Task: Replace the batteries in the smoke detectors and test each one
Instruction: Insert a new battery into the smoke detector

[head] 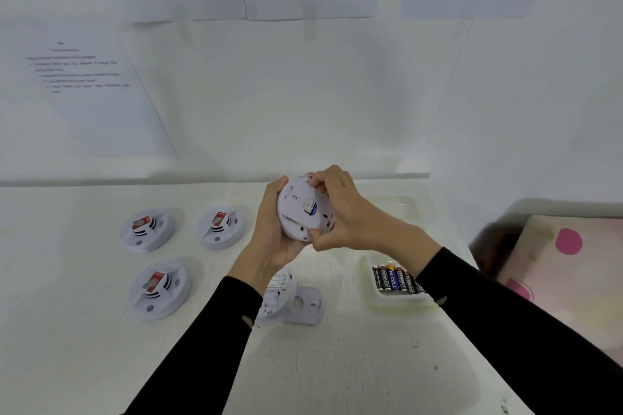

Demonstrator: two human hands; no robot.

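I hold a round white smoke detector [305, 209] above the table, its back plate facing me. My left hand [273, 229] cups its left edge and underside. My right hand [340, 212] grips the back plate, fingers curled on its top rim and thumb at its lower edge. Three more white detectors with red labels lie face up on the left [147, 229], [220, 227], [160, 290]. A small white tray [377, 300] at the right holds several AA batteries [396, 280].
An opened white detector body and its loose mounting plate [296, 305] lie under my left wrist. A clear empty tray [401, 205] stands behind the battery tray. Printed sheets hang on the white wall. A pink-patterned cushion [566, 266] sits beyond the table's right edge.
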